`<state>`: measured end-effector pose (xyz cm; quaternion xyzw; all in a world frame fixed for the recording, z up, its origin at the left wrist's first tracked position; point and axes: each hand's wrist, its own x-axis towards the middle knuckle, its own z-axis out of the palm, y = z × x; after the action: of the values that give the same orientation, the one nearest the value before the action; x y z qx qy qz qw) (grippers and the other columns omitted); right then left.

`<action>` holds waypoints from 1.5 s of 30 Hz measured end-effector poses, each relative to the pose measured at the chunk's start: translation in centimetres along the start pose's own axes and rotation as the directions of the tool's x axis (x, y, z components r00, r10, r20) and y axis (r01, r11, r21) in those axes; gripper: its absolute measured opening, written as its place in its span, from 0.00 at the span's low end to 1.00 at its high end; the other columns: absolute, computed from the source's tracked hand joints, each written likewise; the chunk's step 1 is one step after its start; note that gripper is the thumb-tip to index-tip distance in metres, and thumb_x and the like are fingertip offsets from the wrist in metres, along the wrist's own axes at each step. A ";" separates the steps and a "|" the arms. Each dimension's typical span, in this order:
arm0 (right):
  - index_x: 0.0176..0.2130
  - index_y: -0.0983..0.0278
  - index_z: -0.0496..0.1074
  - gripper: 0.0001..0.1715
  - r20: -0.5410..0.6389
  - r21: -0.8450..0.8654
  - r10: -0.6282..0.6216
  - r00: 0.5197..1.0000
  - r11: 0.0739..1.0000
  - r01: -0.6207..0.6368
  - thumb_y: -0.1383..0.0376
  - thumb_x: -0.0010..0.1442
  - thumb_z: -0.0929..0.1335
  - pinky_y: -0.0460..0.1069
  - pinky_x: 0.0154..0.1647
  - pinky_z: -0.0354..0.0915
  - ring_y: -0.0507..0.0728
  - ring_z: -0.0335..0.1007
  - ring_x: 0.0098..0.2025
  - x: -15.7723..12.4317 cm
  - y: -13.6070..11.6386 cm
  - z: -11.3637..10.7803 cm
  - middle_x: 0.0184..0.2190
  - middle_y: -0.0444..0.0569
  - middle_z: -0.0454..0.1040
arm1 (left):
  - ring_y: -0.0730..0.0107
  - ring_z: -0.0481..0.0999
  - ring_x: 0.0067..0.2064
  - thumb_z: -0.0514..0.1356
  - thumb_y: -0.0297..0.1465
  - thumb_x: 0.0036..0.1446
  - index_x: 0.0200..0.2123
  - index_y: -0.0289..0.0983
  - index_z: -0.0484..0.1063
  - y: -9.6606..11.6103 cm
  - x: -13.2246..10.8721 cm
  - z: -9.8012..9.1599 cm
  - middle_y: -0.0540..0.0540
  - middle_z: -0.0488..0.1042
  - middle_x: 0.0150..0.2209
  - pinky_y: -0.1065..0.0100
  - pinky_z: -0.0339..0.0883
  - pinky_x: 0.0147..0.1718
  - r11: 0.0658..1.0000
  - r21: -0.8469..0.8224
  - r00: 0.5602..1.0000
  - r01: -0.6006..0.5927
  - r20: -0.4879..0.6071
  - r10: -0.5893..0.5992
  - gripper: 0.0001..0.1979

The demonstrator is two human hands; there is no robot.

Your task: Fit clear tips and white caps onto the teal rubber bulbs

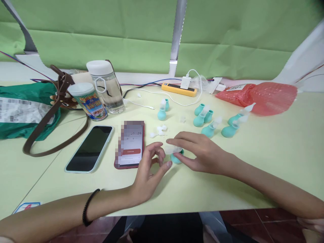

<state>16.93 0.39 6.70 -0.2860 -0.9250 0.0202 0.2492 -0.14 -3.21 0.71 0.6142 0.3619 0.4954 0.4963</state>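
My right hand [202, 150] pinches a translucent nozzle tip [172, 150] between thumb and fingers. Just below it, partly covered by the fingers, is a teal squeeze bulb [176, 158] with a dark opening. Whether nozzle and bulb are joined I cannot tell. Close by on the left, my left hand [152, 167] has curled fingers with a gap between thumb and forefinger, and nothing visible in it. Small white plastic pieces [159, 131] lie beyond the hands. Farther right stand a bulb with a nozzle [209, 130] and several similar ones, while two bare bulbs [199, 108] are among them.
Two phones, one dark [89, 148] and one lit [130, 145], lie left of my hands. Behind them are a printed cup [89, 103] and a water bottle [108, 91]. A yellow power strip [178, 89] and red plastic bag [265, 96] sit at the back; a green parcel [25, 108] lies far left.
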 end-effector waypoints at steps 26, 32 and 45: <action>0.34 0.59 0.55 0.13 0.239 0.894 0.547 0.802 0.199 -0.402 0.59 0.52 0.65 0.57 0.47 0.61 0.57 0.63 0.49 -2.7 -1.1 2.4 0.40 0.49 0.72 | 0.70 0.67 0.29 0.49 0.35 0.55 0.31 0.36 0.63 0.3 0.7 -0.5 0.49 0.65 0.27 0.69 0.63 0.29 0.981 0.075 0.941 0.180 0.276 -0.194 0.09; 0.31 0.61 0.60 0.11 0.233 0.909 0.510 0.828 0.188 -0.371 0.65 0.48 0.68 0.56 0.47 0.61 0.56 0.65 0.47 -3.2 -0.9 3.1 0.38 0.48 0.73 | 0.75 0.66 0.25 0.56 0.34 0.49 0.37 0.38 0.65 0.4 0.7 -0.1 0.52 0.67 0.27 0.73 0.61 0.25 0.980 0.092 0.962 0.174 0.196 -0.190 0.10; 0.32 0.65 0.75 0.11 0.436 0.626 0.340 0.833 0.550 -0.552 0.63 0.46 0.69 0.41 0.14 0.58 0.45 0.58 0.14 -3.4 0.9 1.0 0.15 0.42 0.67 | 0.68 0.70 0.33 0.59 0.36 0.48 0.36 0.36 0.71 0.4 0.7 0.1 0.48 0.74 0.32 0.71 0.62 0.32 0.949 0.273 0.952 0.156 0.216 -0.219 0.13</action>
<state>19.36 -0.60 4.09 -0.3840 -0.7567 0.4885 0.2030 0.07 -2.71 1.31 0.6911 0.4153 0.3163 0.4999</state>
